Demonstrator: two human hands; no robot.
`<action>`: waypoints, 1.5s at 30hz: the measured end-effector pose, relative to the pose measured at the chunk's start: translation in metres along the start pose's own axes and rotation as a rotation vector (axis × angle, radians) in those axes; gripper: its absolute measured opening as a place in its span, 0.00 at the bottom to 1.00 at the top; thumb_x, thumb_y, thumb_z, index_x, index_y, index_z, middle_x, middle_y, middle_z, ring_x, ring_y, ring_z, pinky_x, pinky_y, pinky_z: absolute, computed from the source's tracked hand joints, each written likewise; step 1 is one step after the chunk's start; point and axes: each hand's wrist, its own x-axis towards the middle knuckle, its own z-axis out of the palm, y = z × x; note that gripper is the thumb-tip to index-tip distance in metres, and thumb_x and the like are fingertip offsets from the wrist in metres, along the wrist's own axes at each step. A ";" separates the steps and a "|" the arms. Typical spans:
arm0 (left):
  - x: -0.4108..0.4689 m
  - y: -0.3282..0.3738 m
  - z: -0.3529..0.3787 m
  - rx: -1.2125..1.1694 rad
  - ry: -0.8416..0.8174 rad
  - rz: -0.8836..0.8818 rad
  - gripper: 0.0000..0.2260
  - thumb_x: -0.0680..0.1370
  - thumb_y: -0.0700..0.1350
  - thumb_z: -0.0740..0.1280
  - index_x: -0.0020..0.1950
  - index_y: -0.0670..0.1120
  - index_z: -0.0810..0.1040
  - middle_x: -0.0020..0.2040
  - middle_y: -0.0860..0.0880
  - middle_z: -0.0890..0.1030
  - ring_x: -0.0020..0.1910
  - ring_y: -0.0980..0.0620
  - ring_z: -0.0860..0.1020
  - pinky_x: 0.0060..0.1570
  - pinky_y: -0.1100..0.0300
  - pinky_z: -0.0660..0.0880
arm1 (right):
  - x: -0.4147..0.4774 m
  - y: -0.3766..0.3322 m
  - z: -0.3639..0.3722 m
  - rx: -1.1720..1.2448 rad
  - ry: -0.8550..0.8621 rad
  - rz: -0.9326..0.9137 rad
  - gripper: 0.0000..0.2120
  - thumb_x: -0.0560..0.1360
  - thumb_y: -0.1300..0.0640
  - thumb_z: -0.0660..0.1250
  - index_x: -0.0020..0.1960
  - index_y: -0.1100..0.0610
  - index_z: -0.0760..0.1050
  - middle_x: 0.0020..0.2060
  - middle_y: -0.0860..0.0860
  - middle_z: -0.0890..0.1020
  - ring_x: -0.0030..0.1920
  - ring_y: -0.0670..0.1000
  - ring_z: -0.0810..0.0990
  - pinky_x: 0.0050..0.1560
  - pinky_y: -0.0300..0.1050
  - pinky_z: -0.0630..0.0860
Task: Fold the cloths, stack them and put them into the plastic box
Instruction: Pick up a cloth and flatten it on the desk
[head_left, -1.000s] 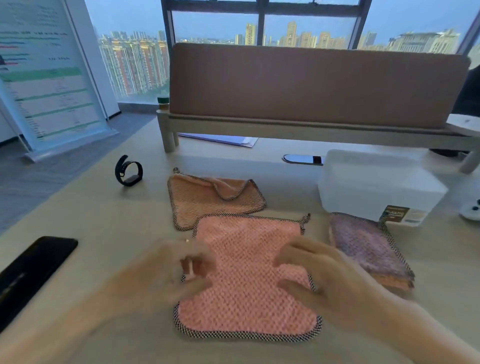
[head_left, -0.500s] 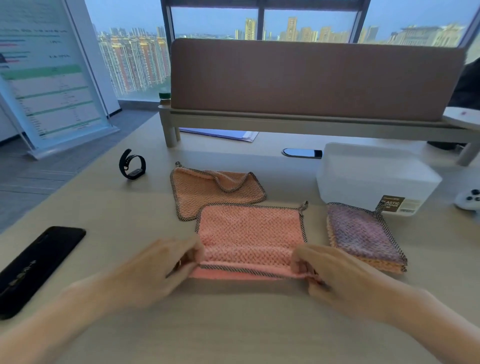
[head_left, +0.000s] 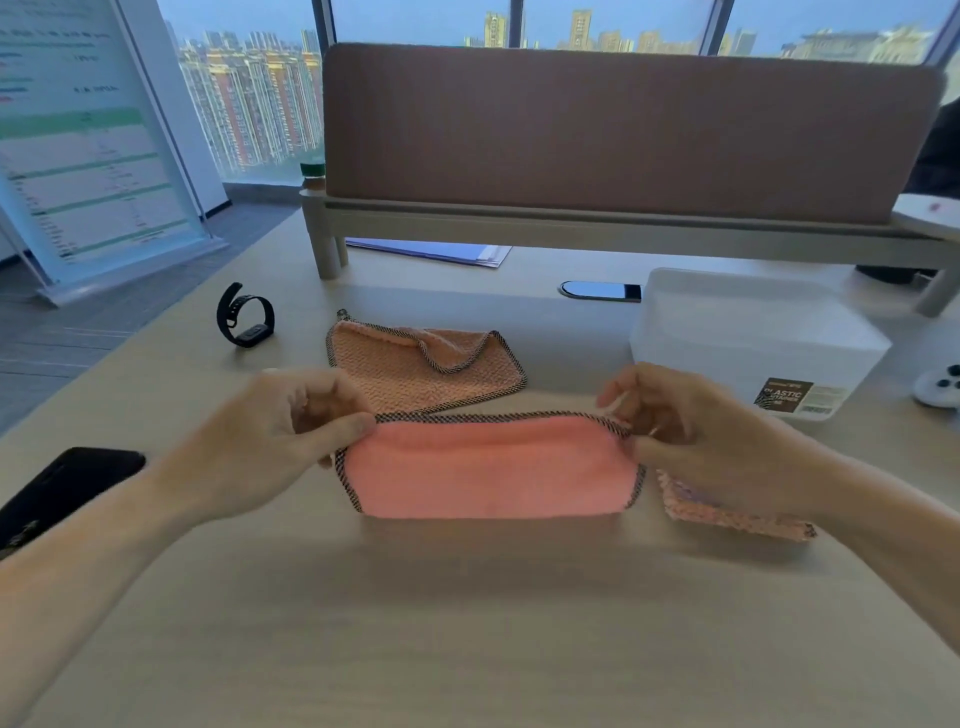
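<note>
A pink cloth (head_left: 488, 470) with a dark checked hem lies folded in half on the table in front of me. My left hand (head_left: 275, 436) pinches its far left corner and my right hand (head_left: 691, 431) pinches its far right corner. Behind it lies an orange cloth (head_left: 415, 364), flat with one corner turned over. A folded purple and pink cloth (head_left: 727, 512) sits to the right, partly hidden by my right wrist. The white plastic box (head_left: 748, 332) stands at the right, behind my right hand.
A black phone (head_left: 62, 488) lies at the left edge and a black watch (head_left: 244, 322) stands further back. A brown screen (head_left: 623, 130) on a raised shelf closes off the far side. A white controller (head_left: 940, 387) rests at the far right. The light wooden table (head_left: 467, 623) stretches toward me.
Both hands took the near edge of the flat pink cloth, lifted it and carried it away from me onto the far edge. The cloth now lies doubled.
</note>
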 end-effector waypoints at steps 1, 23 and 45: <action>0.010 -0.006 0.004 0.032 0.026 -0.023 0.04 0.78 0.42 0.72 0.44 0.50 0.84 0.38 0.48 0.86 0.37 0.52 0.82 0.43 0.57 0.79 | 0.012 0.003 -0.002 -0.044 0.030 0.017 0.17 0.74 0.66 0.68 0.55 0.45 0.77 0.45 0.45 0.83 0.44 0.50 0.82 0.48 0.50 0.81; 0.049 -0.037 0.045 0.527 0.176 -0.013 0.02 0.76 0.47 0.74 0.45 0.55 0.84 0.39 0.61 0.81 0.39 0.65 0.78 0.38 0.73 0.66 | 0.051 0.021 0.037 -0.592 0.095 0.156 0.11 0.78 0.54 0.64 0.58 0.49 0.79 0.49 0.51 0.86 0.48 0.56 0.84 0.52 0.55 0.81; 0.062 -0.018 0.039 0.672 -0.036 -0.017 0.07 0.78 0.48 0.72 0.45 0.51 0.74 0.42 0.57 0.80 0.42 0.58 0.78 0.39 0.66 0.71 | 0.040 -0.004 0.123 -0.546 -0.056 0.087 0.43 0.75 0.25 0.38 0.82 0.48 0.37 0.83 0.47 0.43 0.82 0.57 0.37 0.77 0.71 0.37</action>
